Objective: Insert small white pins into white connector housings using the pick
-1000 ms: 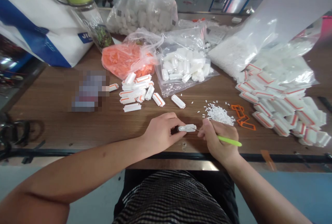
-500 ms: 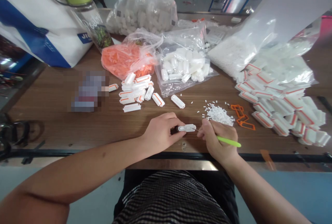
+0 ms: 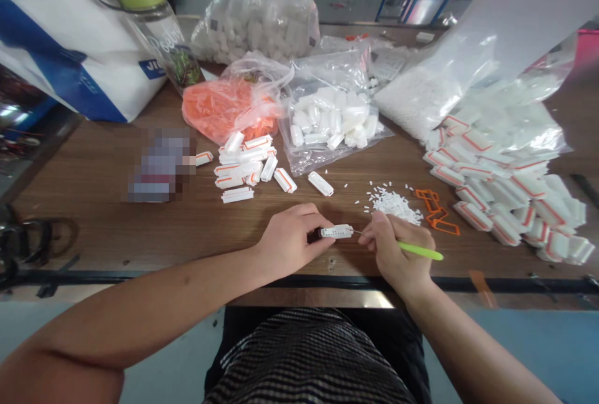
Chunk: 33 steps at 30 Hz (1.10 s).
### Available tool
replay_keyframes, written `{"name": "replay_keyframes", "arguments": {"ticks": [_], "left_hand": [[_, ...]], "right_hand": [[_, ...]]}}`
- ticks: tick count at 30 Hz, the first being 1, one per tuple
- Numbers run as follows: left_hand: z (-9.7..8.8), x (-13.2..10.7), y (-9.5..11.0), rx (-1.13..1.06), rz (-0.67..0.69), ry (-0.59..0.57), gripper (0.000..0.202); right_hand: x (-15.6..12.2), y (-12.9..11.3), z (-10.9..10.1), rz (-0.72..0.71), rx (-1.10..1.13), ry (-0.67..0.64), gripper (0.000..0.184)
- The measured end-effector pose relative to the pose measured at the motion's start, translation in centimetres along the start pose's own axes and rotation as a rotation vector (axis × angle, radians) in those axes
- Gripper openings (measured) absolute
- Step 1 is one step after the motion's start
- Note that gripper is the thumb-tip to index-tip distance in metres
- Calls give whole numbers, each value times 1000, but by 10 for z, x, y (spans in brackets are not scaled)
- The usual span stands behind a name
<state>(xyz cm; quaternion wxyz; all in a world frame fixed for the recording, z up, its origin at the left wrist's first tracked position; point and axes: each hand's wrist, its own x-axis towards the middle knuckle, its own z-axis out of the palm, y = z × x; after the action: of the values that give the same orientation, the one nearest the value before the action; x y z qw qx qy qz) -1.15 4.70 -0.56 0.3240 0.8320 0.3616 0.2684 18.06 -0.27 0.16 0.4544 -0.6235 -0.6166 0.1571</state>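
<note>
Between thumb and fingers, my left hand [image 3: 292, 235] grips a white plastic connector housing [image 3: 337, 231] with a row of small holes facing up. A dark part shows between the fingers at its left end. My right hand [image 3: 397, 248] is closed around a tool with a lime-green handle [image 3: 421, 250] and a thin metal tip [image 3: 357, 232], which points at the housing's right end. Whether the tip touches the housing I cannot tell. Just beyond the right hand lies a heap of tiny white plastic pieces [image 3: 395, 204]. A loose white housing [image 3: 321, 183] rests beyond the left hand.
White housings with orange edges lie piled at left [image 3: 243, 161] and right [image 3: 515, 186]. Several orange frames [image 3: 437, 212] lie near the right pile. Behind stand an orange-filled bag [image 3: 219, 108], a bag of white parts [image 3: 327, 117] and a green-lidded bottle [image 3: 159, 30].
My right hand has shifted slightly to the right with the green-handled tool, drawing its tip away from the housing's middle. My left hand and the housing stay nearly in place.
</note>
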Motion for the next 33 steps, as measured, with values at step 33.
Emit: {"name": "replay_keyframes", "arguments": {"ticks": [33], "left_hand": [[-1,0,0,11,-2,-16,13]], "right_hand": [[2,1,1,55,24,6,50]]}}
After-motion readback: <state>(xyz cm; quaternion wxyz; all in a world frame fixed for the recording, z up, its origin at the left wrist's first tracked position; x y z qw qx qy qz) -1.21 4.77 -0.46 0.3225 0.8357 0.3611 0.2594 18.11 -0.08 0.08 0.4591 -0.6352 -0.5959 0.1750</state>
